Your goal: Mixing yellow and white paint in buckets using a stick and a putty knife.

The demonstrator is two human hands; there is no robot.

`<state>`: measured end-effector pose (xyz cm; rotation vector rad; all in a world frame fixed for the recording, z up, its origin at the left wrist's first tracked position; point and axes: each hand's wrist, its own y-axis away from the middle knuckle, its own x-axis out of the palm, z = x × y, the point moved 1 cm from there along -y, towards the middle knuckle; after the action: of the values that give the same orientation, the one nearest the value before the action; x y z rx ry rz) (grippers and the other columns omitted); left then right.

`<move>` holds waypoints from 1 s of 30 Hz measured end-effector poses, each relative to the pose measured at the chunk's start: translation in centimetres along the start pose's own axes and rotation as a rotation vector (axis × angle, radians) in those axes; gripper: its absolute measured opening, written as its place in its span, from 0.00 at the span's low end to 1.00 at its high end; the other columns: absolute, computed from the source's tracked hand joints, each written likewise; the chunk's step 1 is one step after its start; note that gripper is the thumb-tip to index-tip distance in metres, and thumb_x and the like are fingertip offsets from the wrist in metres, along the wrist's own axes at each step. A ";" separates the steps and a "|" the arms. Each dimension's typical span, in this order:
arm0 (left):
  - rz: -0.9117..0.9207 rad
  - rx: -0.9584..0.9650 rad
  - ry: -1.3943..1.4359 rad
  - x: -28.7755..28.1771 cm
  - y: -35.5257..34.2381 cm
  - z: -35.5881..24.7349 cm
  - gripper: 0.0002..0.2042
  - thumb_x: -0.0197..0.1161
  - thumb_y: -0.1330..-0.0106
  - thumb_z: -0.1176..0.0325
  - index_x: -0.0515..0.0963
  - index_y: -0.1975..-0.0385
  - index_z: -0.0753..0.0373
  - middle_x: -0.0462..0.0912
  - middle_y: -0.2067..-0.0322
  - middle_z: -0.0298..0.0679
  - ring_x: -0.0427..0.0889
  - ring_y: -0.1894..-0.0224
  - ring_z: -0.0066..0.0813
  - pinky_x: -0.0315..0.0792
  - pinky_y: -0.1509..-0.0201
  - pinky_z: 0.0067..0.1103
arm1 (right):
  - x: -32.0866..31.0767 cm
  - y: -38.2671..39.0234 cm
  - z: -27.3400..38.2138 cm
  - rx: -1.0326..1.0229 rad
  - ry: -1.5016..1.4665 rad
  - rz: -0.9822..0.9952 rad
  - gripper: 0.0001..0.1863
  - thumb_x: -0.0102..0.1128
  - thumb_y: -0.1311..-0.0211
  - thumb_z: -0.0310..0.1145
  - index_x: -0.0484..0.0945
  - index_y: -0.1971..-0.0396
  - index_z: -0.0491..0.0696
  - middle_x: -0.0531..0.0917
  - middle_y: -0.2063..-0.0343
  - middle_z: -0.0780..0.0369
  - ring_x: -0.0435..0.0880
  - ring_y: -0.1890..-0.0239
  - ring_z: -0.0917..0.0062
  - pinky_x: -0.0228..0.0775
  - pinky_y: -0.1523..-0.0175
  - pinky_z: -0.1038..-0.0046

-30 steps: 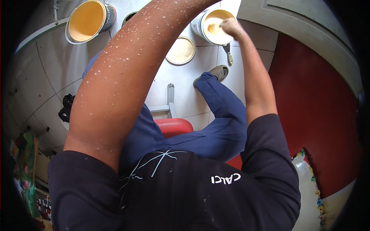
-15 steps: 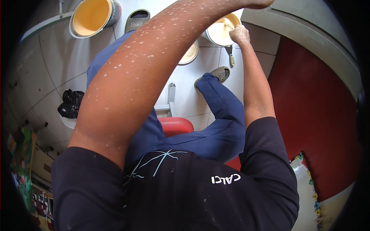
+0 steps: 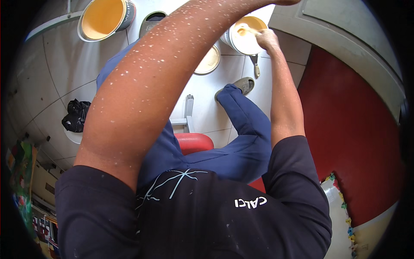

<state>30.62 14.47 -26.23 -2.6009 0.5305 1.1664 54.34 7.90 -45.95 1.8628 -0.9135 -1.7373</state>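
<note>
My left arm, flecked with white spots, reaches across to the upper right. Only a sliver of my left hand (image 3: 288,1) shows at the top edge, its fingers cut off. My right hand (image 3: 268,39) is closed at the right rim of a white bucket (image 3: 230,39) of pale cream paste (image 3: 248,42). A pale, narrow shape runs from this fist into the bucket; its kind is too unclear to name. A putty knife (image 3: 257,69) with a light handle is just below the bucket, its blade partly hidden.
A second bucket (image 3: 128,17), yellowish inside, stands at upper left. A round pale lid or tub (image 3: 208,62) is partly behind my left arm. A black plastic bag (image 3: 77,115), grey metal legs (image 3: 188,112) and a red seat (image 3: 194,142) lie closer; a red surface (image 3: 349,129) spans the right.
My right hand has shifted slightly down and left, and the paste in the bucket looks different. The bucket and putty knife sit a little lower in view. My left arm is nearly unchanged.
</note>
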 end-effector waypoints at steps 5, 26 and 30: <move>-0.008 -0.056 0.045 0.0 0.5 0.8 0.15 0.44 0.41 0.70 0.80 0.69 0.71 0.79 0.66 0.58 0.80 0.60 0.51 0.73 0.53 0.37 | 1.5 1.0 3.6 -0.067 0.199 0.000 0.19 0.56 0.45 0.39 0.77 0.55 0.46 0.81 0.58 0.54 0.80 0.54 0.64 0.71 0.49 0.67; 0.006 0.028 -0.135 -0.6 0.5 1.0 0.13 0.47 0.43 0.73 0.80 0.68 0.70 0.80 0.66 0.55 0.81 0.62 0.48 0.75 0.56 0.35 | 0.6 -1.1 2.3 0.003 -0.240 -0.039 0.16 0.57 0.48 0.39 0.82 0.67 0.42 0.82 0.67 0.49 0.83 0.61 0.63 0.74 0.56 0.68; 0.152 0.077 -0.211 -1.0 1.0 0.7 0.13 0.48 0.44 0.73 0.80 0.69 0.70 0.81 0.67 0.55 0.82 0.63 0.48 0.75 0.58 0.35 | 0.6 -0.2 -0.1 0.152 0.010 0.002 0.21 0.56 0.44 0.46 0.79 0.58 0.44 0.81 0.59 0.51 0.81 0.55 0.63 0.73 0.54 0.68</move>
<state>29.15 13.98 -26.00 -2.3711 0.7220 1.4176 54.46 7.56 -46.48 1.9623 -1.0696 -1.6981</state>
